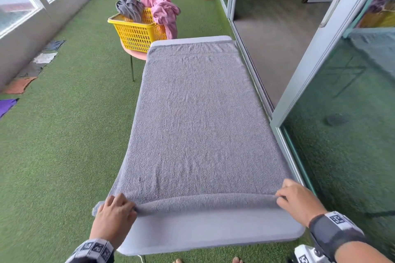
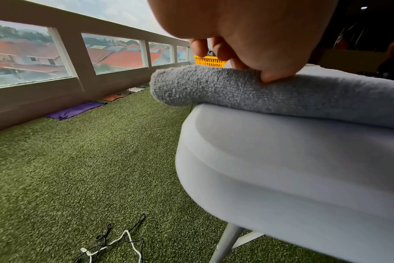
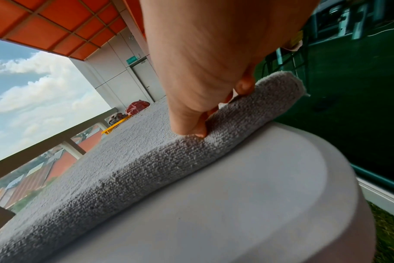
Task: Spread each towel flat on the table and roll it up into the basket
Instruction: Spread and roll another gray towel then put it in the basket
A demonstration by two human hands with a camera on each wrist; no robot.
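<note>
A grey towel lies spread along the grey table, its near end turned over into a thin roll. My left hand grips the roll's left end, thumb pressed into it. My right hand grips the right end with curled fingers. A yellow basket stands beyond the table's far left corner, with a grey towel and a pink towel heaped in it.
The basket sits on a small pink round table. Green turf covers the floor, with several cloths along the left wall. A sliding glass door runs close along the table's right side. Cables lie by the table leg.
</note>
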